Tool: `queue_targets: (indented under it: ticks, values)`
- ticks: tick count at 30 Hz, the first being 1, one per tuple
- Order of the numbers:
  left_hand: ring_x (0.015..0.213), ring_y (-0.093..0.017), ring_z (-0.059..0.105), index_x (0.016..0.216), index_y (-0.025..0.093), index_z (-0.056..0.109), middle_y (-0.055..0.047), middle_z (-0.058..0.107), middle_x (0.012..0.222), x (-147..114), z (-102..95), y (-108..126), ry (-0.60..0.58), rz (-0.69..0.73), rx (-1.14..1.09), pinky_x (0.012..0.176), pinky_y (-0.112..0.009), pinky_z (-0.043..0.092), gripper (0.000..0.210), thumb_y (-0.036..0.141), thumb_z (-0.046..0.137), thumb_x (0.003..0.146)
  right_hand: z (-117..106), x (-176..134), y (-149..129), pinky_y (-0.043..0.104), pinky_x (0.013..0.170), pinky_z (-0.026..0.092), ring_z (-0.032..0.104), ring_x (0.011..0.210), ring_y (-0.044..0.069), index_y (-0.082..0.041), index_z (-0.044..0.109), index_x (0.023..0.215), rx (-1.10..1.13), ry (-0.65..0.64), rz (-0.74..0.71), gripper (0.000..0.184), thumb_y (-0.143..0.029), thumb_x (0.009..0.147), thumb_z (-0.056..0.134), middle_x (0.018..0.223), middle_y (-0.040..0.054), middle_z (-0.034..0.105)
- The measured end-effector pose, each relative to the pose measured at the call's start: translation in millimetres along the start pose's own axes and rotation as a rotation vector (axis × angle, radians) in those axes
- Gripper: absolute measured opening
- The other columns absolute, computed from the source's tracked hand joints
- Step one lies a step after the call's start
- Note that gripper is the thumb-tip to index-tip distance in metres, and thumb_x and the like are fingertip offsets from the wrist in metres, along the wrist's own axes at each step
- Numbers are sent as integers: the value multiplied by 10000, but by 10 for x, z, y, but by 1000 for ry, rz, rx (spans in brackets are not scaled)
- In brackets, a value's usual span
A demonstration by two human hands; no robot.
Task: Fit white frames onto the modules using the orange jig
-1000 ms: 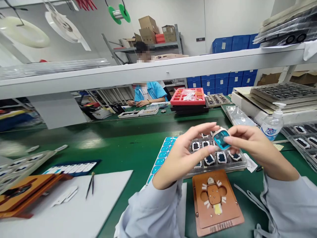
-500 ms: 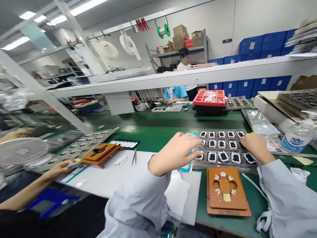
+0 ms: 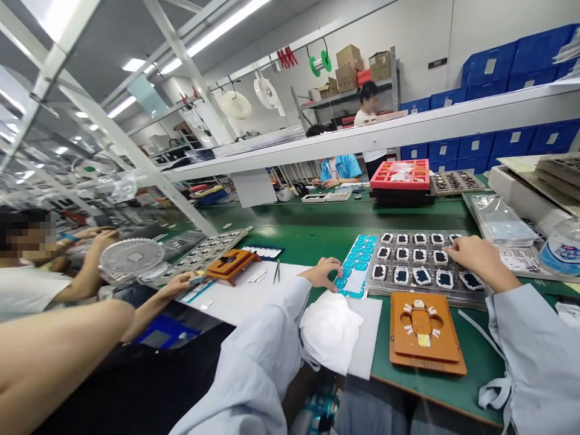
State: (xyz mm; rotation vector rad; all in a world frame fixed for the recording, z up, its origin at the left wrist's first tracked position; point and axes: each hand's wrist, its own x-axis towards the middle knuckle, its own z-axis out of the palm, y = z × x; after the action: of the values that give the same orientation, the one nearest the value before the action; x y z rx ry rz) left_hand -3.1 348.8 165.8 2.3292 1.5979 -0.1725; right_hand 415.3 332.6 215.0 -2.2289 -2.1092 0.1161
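Head view: my left hand [image 3: 322,272] lay loosely curled, empty, by the sticker sheet [image 3: 357,264]; my right hand [image 3: 471,257] rested open-fingered on the parts tray [image 3: 417,290], seemingly gripping nothing.

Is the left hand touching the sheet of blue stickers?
Touching. The head view shows the left hand with fingertips resting on the blue sticker sheet.

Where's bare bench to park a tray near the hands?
Free: green mat between the parts tray and red bin; white sheet left of the left hand. Crowded: around the right hand, orange fixture, cloth.
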Motion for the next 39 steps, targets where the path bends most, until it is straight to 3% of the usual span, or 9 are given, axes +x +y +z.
queue_targets:
  ticks: [6,11,15,19,22,26,30,34,39]
  values:
    - [1219,-294,427,965,227,655,-52,453,1262,229,30,-43,-84,31,-39,1049,-381,367,620,492,918,471,51,50,51,314,616,426,677,902,310,-178,737,901,-7,34,-37,316,-367,929,487,922,157,720]
    - [1189,-279,412,943,238,637,-29,415,1212,270,24,-36,-119,21,-26,1015,-365,397,604,462,918,457,184,157,146,281,671,435,666,902,245,-206,737,872,-21,24,-145,178,-205,860,559,1025,107,699]
    - [1173,-266,421,943,217,617,-43,421,1243,244,9,5,-128,15,20,981,-365,417,529,440,888,547,267,237,236,302,681,452,660,841,244,-194,744,875,-31,25,-163,217,-250,889,534,986,120,677]
    - [1179,-261,458,1012,168,609,-75,485,1276,221,-9,89,-133,-1,88,978,-426,425,338,412,721,806,270,248,244,389,761,470,625,950,318,-139,714,1024,-41,102,-196,364,-365,964,435,1124,202,621]
    - [1130,-248,526,1080,144,604,-87,557,1220,169,-27,189,-148,-29,133,954,-451,456,302,392,619,907,252,213,161,377,853,453,580,1074,308,-149,679,1087,-33,125,-321,319,-296,975,419,1197,178,608]
    - [1065,-228,572,1067,142,612,-71,611,1116,7,-57,350,-147,4,153,924,-435,478,275,363,631,905,264,117,38,329,834,441,584,1038,266,-182,677,1001,-37,103,-448,221,-166,905,479,1051,113,684]
    - [917,-182,607,975,172,596,-22,651,985,-162,-98,477,-94,79,129,786,-303,475,168,161,661,821,376,-45,43,348,748,437,595,979,301,-175,668,997,-33,121,-439,211,-152,860,510,900,128,709]
    - [779,-165,605,907,199,540,8,656,852,-296,-175,631,30,147,97,641,-227,396,248,17,557,740,544,-168,143,394,775,443,559,1081,331,-216,641,1067,46,200,-435,233,-193,876,510,1070,120,718]
    - [866,-174,601,968,193,533,-36,658,950,-463,-262,1162,217,360,31,751,-256,436,212,53,450,832,604,-133,173,447,778,457,581,1009,338,-225,639,1098,215,343,-447,241,-263,915,487,1079,117,720]
